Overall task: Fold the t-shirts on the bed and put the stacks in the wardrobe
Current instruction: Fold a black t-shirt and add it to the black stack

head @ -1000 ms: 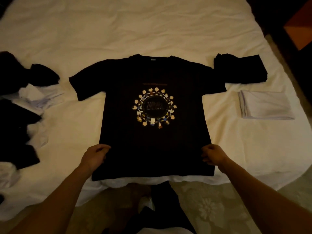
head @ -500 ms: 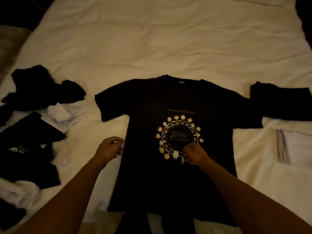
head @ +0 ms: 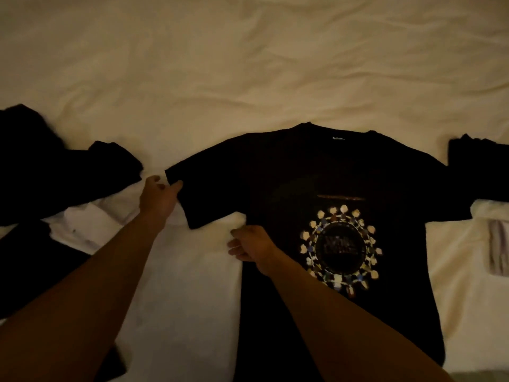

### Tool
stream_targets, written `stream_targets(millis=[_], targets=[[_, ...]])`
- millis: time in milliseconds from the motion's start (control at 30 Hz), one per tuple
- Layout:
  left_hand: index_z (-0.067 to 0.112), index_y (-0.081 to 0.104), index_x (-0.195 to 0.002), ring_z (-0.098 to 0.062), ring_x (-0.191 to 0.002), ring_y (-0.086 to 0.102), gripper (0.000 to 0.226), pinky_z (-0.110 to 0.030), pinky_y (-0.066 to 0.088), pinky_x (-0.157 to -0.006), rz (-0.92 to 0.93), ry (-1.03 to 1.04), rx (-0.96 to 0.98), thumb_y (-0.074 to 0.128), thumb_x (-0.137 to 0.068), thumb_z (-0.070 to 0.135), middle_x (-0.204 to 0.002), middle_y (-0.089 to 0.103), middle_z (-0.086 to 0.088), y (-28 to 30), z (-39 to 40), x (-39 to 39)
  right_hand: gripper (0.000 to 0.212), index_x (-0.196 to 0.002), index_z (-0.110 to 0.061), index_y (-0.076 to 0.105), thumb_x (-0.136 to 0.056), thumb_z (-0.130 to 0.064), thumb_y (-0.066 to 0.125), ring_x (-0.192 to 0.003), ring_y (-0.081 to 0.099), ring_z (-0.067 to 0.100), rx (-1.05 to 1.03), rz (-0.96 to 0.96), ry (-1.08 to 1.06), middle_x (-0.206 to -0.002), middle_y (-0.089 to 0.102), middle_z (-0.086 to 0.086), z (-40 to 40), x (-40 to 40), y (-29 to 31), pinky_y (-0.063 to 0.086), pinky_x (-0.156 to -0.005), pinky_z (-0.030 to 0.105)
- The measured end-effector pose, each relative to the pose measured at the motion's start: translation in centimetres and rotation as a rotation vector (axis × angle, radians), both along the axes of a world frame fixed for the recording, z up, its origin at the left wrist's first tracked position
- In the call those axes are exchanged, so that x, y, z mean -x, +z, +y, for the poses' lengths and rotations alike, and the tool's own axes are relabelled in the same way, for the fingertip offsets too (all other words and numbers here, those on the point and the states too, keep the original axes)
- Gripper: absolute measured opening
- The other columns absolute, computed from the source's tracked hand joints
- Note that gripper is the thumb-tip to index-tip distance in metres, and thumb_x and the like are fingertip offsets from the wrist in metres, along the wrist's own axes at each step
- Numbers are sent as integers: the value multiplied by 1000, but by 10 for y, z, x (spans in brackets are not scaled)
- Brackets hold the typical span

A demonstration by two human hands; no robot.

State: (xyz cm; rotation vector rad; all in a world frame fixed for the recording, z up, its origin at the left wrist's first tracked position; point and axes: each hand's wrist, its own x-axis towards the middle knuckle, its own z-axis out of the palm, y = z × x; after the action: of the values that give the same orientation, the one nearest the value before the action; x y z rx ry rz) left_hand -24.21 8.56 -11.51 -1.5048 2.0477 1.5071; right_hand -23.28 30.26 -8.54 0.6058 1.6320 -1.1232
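A black t-shirt (head: 316, 175) with a round print lies flat, face up, on the white bed (head: 248, 64). My left hand (head: 158, 198) pinches the cuff of the shirt's left sleeve between thumb and fingers. At the shirt's left side, just below the armpit, my right hand (head: 252, 246) has its fingers curled on the side seam. The wardrobe is out of view.
Unfolded black and white shirts (head: 55, 183) are heaped at the left. A folded black shirt (head: 479, 166) and a folded white shirt (head: 498, 250) lie at the right edge of the frame. Bare sheet stretches beyond the collar.
Both hands left the hem and moved up and left. The left hand took the sleeve cuff; the right hand crossed from the print to the left side seam. The view moved closer.
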Motion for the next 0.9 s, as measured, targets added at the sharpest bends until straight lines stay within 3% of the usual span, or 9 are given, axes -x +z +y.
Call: stream_targets(millis=[133, 200, 267, 333, 467, 533, 633, 767, 900], targets=[[8, 48, -133, -28, -116, 56, 56, -40, 48, -96, 41, 64, -98, 72, -88, 32, -125, 55, -9, -20, -21, 25, 13, -89, -14, 57, -98, -23, 58, -73, 56, 13, -13, -105, -237, -84, 57, 2, -52, 10, -14, 46, -68, 25], [5, 58, -124, -28, -108, 61, 42, -36, 50, -88, 74, 45, -163, 71, -89, 24, -118, 62, -10, -30, -27, 34, 9, -93, -13, 57, -97, -21, 59, -57, 53, 9, 21, -173, -391, -78, 51, 3, -74, 15, -18, 48, -64, 25], [5, 63, -123, -26, -102, 63, 34, -33, 50, -85, 116, 41, -235, 68, -91, 17, -113, 64, -10, -35, -28, 37, 5, -99, -11, 58, -98, -15, 56, -43, 46, 7, 71, -212, -539, -75, 48, 3, -90, 11, -23, 53, -74, 29], [7, 63, -120, -27, -102, 63, 31, -33, 51, -86, 170, 103, -235, 68, -91, 16, -113, 65, -11, -38, -28, 35, 21, -119, -9, 59, -99, -12, 53, -55, 47, 10, 91, -225, -643, -83, 55, 5, -102, 4, -25, 51, -88, 34], [25, 61, -89, -26, -100, 64, 12, -37, 54, -83, 284, 206, -237, 70, -87, 17, -97, 65, -1, -31, -34, 32, 30, -128, -12, 58, -98, -9, 53, -91, 61, 19, 171, -221, -815, -114, 64, 9, -110, -4, -15, 51, -83, 33], [26, 60, -86, -23, -94, 66, 12, -30, 53, -74, 346, 243, -247, 70, -88, 19, -91, 65, 2, -20, -32, 35, 27, -124, -12, 59, -98, -6, 53, -95, 65, 21, 184, -181, -917, -111, 67, 10, -107, -6, -8, 53, -77, 30], [18, 59, -96, -12, -78, 63, 8, -21, 51, -60, 441, 196, -193, 66, -92, 19, -86, 64, 5, 1, -17, 49, 20, -116, -11, 63, -97, -9, 56, -88, 70, 18, 182, -100, -999, -97, 72, 7, -100, -8, 8, 54, -76, 27], [22, 56, -92, -15, -75, 62, 10, -32, 50, -70, 540, 24, -56, 66, -91, 25, -82, 64, 2, 33, 25, 75, 21, -118, -17, 55, -98, -12, 58, -78, 68, 16, 144, -27, -1105, -91, 69, 6, -79, -4, 34, 53, -73, 28], [30, 54, -89, -20, -73, 63, 12, -42, 53, -68, 624, -112, -29, 66, -90, 30, -80, 65, 0, 66, 85, 101, 14, -110, -13, 63, -98, -14, 57, -69, 61, 15, 210, 35, -1148, -83, 65, 6, -38, 11, 51, 53, -70, 29]])
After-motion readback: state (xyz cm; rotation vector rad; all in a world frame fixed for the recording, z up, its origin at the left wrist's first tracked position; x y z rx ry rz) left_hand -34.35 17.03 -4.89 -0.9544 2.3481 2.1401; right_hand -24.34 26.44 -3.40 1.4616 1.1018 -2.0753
